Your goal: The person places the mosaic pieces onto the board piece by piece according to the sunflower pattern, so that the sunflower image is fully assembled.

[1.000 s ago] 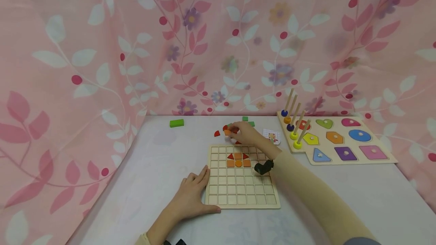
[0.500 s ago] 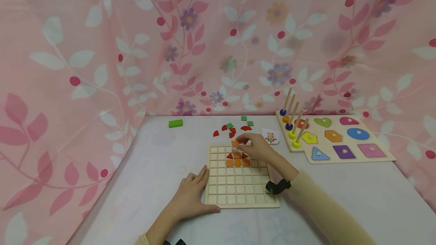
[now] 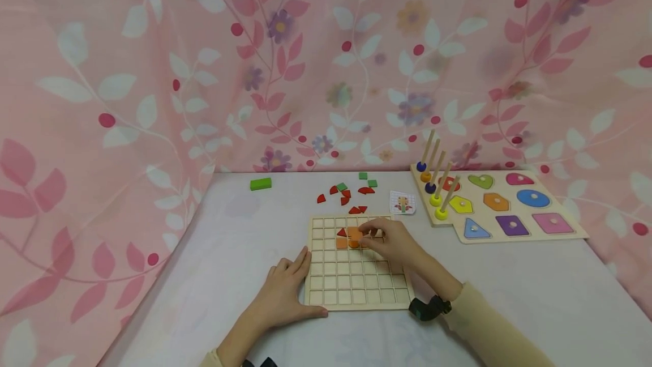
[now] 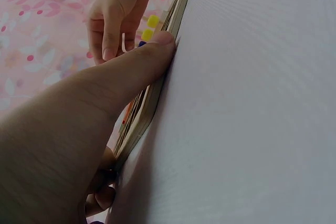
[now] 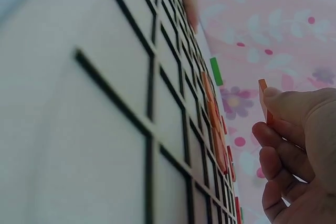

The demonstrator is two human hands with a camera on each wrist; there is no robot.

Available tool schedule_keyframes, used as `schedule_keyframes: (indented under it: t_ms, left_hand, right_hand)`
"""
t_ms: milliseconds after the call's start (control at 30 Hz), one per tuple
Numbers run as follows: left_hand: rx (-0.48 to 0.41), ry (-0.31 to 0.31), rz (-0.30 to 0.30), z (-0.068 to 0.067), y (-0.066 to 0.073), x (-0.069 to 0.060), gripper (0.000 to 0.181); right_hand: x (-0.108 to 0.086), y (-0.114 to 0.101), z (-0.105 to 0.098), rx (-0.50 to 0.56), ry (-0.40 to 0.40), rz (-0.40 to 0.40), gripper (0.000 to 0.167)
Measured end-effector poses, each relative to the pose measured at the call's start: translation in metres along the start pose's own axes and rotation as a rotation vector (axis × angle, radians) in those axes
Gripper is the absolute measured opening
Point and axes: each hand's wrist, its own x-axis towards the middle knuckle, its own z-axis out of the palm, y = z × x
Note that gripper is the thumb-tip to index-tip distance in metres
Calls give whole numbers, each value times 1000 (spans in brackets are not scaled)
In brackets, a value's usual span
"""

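Note:
My right hand pinches an orange square tile between thumb and fingers, held above the far part of the wooden grid board. The right wrist view shows the tile apart from the board. Beneath the hand, a red triangle, an orange square and an orange round piece lie in the grid; pieces to their right are hidden. My left hand rests against the board's near left corner, fingers along the left edge and straight thumb along the front edge.
Beyond the board lie several red pieces and green squares, plus a pattern card. A green block sits at the back left. On the right stands a shape puzzle board with pegs and rings.
My right hand has brought the orange tile from the loose pieces behind the board toward me, over the grid. My left hand has stayed at the board's corner.

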Motion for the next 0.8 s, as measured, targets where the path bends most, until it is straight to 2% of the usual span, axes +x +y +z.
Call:
schedule_keyframes:
  t_ms: [333, 500, 667, 800]
  left_hand:
    - [5, 7, 7, 2, -2, 0, 133]
    - [-7, 10, 5, 2, -1, 0, 132]
    - [-6, 10, 5, 0, 0, 0, 133]
    - [-3, 5, 6, 0, -1, 0, 134]
  right_hand:
    - [-15, 7, 9, -3, -25, 20, 22]
    - [-17, 11, 10, 27, -44, 38, 24]
    - [-20, 17, 11, 84, -92, 11, 24]
    - [-22, 21, 14, 82, -92, -37, 23]
